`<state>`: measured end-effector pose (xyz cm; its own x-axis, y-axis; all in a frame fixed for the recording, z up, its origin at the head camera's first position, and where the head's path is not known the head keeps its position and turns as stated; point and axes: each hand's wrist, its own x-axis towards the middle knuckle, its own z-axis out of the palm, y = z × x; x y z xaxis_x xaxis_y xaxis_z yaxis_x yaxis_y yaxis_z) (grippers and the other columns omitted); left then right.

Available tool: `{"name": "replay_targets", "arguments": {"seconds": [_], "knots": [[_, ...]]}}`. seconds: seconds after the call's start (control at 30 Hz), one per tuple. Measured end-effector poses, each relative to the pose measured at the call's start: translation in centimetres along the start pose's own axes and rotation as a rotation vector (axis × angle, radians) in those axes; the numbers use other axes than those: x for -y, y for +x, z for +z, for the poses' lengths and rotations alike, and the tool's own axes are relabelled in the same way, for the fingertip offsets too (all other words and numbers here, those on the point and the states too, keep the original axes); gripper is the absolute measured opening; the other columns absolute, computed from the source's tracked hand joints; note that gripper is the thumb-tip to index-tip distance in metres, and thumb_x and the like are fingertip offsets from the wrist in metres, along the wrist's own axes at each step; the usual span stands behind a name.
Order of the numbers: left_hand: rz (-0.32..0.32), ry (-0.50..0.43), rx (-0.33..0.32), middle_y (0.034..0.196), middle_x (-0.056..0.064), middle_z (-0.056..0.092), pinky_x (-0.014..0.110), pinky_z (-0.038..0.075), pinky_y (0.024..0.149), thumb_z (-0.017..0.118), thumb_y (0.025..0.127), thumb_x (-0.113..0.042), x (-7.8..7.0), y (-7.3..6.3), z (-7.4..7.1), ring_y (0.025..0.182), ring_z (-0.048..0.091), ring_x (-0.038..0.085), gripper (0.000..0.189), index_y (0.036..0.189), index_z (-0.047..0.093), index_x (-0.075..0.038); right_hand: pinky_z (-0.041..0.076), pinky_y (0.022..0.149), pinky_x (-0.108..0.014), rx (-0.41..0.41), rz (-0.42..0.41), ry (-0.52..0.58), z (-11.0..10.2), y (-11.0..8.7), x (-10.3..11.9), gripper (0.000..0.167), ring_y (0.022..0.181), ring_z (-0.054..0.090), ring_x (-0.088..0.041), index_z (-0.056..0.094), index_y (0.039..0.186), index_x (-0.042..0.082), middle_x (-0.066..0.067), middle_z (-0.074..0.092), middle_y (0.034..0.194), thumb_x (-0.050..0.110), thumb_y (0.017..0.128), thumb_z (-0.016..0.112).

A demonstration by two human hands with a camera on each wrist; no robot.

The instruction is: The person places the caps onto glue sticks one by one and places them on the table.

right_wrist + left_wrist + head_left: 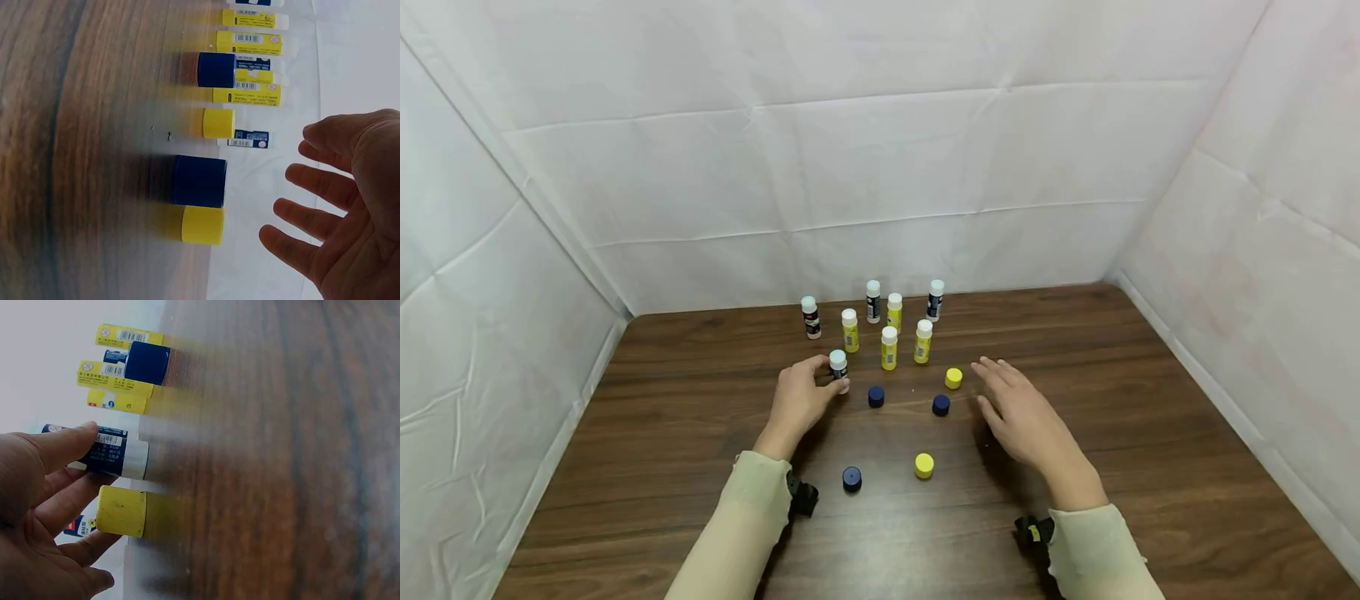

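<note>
My left hand (800,400) pinches an upright dark-blue-labelled glue stick (109,450) between thumb and fingers. Its pale top shows in the head view, and its base is at the tabletop. Close by the fingers in the left wrist view stands a yellow cap (122,511), which the head view does not show. Over the right side my right hand (1026,421) hovers with fingers extended and holds nothing. Nearest to it are a yellow cap (953,378) and a dark blue cap (941,405), both apart from the fingers.
Behind the hands stand several uncapped glue sticks, some yellow (889,350), some dark blue (873,302). Two more blue caps (876,397) (852,479) and a yellow cap (924,466) lie on the wooden table (662,467). White cloth (880,167) hangs around the back and sides.
</note>
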<state>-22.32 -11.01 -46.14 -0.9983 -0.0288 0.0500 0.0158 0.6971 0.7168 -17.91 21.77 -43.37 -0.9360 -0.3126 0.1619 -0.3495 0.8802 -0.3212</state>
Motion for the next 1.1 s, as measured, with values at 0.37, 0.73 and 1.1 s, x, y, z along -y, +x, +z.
{"name": "replay_targets", "arguments": {"seconds": [0.37,0.73,1.1], "knots": [[0.058,-0.04,-0.108,0.118,0.01,0.074,0.057,0.03,0.118,0.077,0.093,-0.026,-0.4,-0.2,-0.7,0.122,0.062,0.034,0.038,0.128,0.069,-0.014,0.037,0.112,-0.061,-0.018,0.003,-0.012,-0.3,-0.1,-0.3,0.053,0.141,0.04,-0.043,0.048,0.151,0.006,-0.022,0.041,0.156,0.018,0.101,0.063],[0.11,-0.057,-0.178,0.109,0.007,0.07,0.038,0.052,0.074,0.078,0.093,-0.027,-1.1,-1.1,-1.4,0.093,0.067,0.026,0.036,0.126,0.069,-0.015,0.044,0.105,-0.058,-0.014,0.014,-0.042,-0.1,-0.2,-0.5,0.053,0.13,0.052,-0.04,0.052,0.147,0.006,-0.019,0.053,0.143,0.02,0.098,0.068],[0.081,-0.083,-0.192,0.109,0.006,0.068,0.039,0.058,0.083,0.078,0.092,-0.026,-1.0,-1.4,-1.9,0.099,0.068,0.022,0.035,0.124,0.07,-0.014,0.055,0.085,-0.052,0.074,0.014,-0.187,-0.1,-0.3,0.0,0.032,0.104,0.067,-0.03,0.072,0.12,0.008,-0.01,0.068,0.118,0.024,0.092,0.076]]}}
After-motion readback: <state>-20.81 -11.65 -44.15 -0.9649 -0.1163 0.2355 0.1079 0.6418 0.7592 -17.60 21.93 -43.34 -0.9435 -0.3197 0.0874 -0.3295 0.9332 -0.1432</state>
